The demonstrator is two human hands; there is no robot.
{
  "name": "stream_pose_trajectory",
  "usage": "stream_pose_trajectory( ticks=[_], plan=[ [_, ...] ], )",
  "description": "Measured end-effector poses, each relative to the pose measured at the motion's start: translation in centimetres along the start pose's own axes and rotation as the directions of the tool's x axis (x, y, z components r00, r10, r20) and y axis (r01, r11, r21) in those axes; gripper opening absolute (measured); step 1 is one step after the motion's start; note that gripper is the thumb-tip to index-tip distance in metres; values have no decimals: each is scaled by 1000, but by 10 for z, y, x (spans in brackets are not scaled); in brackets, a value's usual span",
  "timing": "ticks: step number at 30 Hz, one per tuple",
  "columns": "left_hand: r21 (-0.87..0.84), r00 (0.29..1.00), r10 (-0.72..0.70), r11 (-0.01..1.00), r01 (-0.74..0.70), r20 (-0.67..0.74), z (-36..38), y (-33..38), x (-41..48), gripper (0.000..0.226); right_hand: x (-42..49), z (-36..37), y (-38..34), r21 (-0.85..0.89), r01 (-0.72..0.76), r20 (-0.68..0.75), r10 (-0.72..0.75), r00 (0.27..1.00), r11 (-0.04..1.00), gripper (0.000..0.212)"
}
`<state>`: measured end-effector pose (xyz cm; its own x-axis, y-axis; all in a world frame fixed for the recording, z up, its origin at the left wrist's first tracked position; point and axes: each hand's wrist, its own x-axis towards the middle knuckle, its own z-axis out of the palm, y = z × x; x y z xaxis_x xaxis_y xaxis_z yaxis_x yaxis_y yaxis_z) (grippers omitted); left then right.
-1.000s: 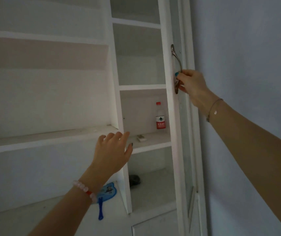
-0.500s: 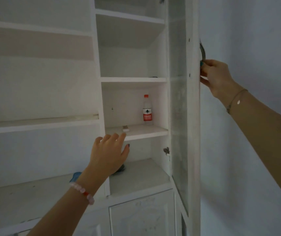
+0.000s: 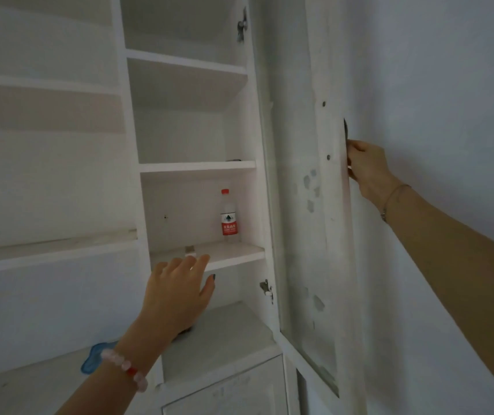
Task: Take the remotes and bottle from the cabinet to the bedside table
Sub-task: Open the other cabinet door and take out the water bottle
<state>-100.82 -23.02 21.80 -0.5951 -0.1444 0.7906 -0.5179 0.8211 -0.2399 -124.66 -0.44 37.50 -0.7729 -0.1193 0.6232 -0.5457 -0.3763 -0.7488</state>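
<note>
My right hand [image 3: 365, 166] grips the door handle [image 3: 345, 130], holding the cabinet door [image 3: 299, 205] wide for access. My left hand [image 3: 176, 292], spread open, reaches toward the shelf [image 3: 239, 253]. The red-capped bottle [image 3: 229, 217] stands upright at the back, with a small pale object [image 3: 190, 250] (possibly a remote) near the front.

Cabinet door [image 3: 308, 205] stands open on the right, the right hand [image 3: 365, 169] gripping the handle [image 3: 345, 131] at its outer edge. Inside, the bottle [image 3: 229, 215] stands upright at the back right of the middle shelf [image 3: 239, 256]. The remote [image 3: 190, 250] lies to its left, nearer the front. The left hand [image 3: 176, 295] hovers before that shelf's edge, with a hand fan [image 3: 95, 356] on the counter lower left.
</note>
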Motion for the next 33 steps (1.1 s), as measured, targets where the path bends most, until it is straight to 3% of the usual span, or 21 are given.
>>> stream_pose_trajectory(
  ticks=[6, 10, 13, 16, 18, 21, 33],
  plan=[
    [-11, 1000, 8, 1000, -8, 17, 0, 3, 0, 47, -14, 0, 6, -58, 41, -70, -45, 997, 998, 27],
    [-32, 1000, 21, 999, -21, 8, -4, 5, -1, 46, -31, 2, 3, -276, 132, -78, -160, 984, 952, 32],
    [-56, 1000, 26, 998, -25, 7, -8, 3, -3, 47, -53, 9, 4, -501, 312, -58, -391, 919, 807, 40],
    [-60, 999, 44, 997, -45, -6, -13, 1, -5, 48, -87, 25, 10, -626, 527, 173, -557, 812, 575, 44],
    [-69, 999, 49, 997, -48, 13, -14, -1, -8, 49, -110, 40, 22, -657, 607, 351, -531, 771, 447, 49],
    [-68, 998, 43, 997, -40, 51, -12, -9, -14, 47, -139, 63, 48, -670, 649, 492, -438, 752, 361, 58],
    [4, 997, 33, 999, -33, 67, -4, -71, -30, 47, -191, 121, 110, -688, 609, 543, -276, 793, 395, 59]
  ],
)
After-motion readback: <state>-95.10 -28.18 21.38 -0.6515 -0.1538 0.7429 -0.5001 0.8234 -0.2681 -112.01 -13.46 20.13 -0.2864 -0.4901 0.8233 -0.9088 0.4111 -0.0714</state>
